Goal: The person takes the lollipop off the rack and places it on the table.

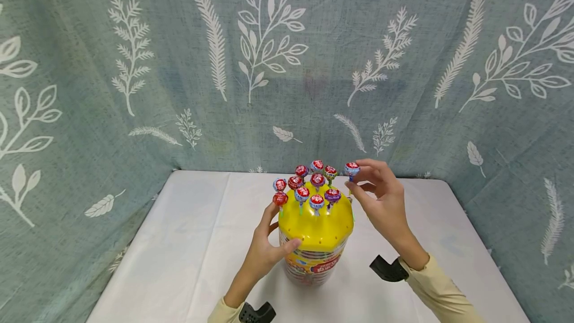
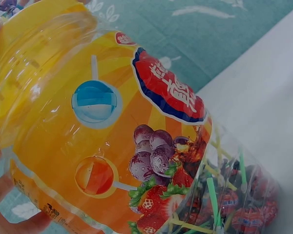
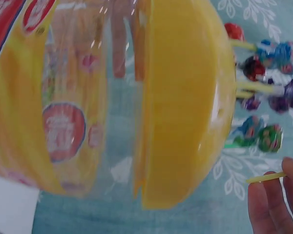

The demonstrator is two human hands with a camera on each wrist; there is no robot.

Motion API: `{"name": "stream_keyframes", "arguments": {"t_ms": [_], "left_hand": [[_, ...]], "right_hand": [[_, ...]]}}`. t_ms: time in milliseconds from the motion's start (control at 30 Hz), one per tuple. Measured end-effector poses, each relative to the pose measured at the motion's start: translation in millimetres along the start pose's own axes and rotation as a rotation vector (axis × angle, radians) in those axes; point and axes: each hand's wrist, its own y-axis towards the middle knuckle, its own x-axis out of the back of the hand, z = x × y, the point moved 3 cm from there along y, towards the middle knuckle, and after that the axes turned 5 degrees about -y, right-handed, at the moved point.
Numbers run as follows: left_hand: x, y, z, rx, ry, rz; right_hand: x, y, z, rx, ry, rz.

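A clear plastic candy jar (image 1: 309, 277) stands upright on the table, with a domed yellow lid (image 1: 320, 231) dotted with small holes. Several wrapped lollipops (image 1: 316, 202) stick up out of the lid, mostly in its far half. My left hand (image 1: 265, 249) grips the jar at its left side, thumb at the front of the lid's edge. Right of the lid, my right hand (image 1: 385, 198) pinches a lollipop (image 1: 352, 169) with a blue and red wrapper. In the right wrist view its yellow stick (image 3: 266, 178) points toward the lid, apart from it.
A white cloth (image 1: 179, 258) covers the table. Behind and at both sides hangs a grey-green curtain (image 1: 305, 88) with white leaf prints. More lollipops (image 2: 254, 214) lie at the bottom inside the jar. Dark wrist mounts sit on both forearms.
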Motion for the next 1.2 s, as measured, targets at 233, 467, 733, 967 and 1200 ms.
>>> {"name": "stream_keyframes", "arguments": {"t_ms": [233,467,733,967,1200], "left_hand": [[0.5,-0.3,-0.7,-0.012,0.003,-0.002],[2.1,-0.7,-0.1,-0.018,0.011,-0.005],[2.6,-1.0,-0.6,-0.02,-0.002,-0.005],[1.7,0.5,-2.8,-0.014,-0.007,-0.004],[0.7,-0.9,-2.1,0.002,0.006,-0.001]], "right_hand": [[9.7,0.9,-10.9,-0.018,-0.048,-0.001],[18.6,1.5,-16.0,-0.077,-0.126,0.005],[25.0,-5.9,-43.8,-0.147,-0.14,0.016],[30.4,-13.6,-80.0,-0.226,-0.202,0.018],[36.3,-26.7,-135.1,-0.3,-0.251,-0.004]]}}
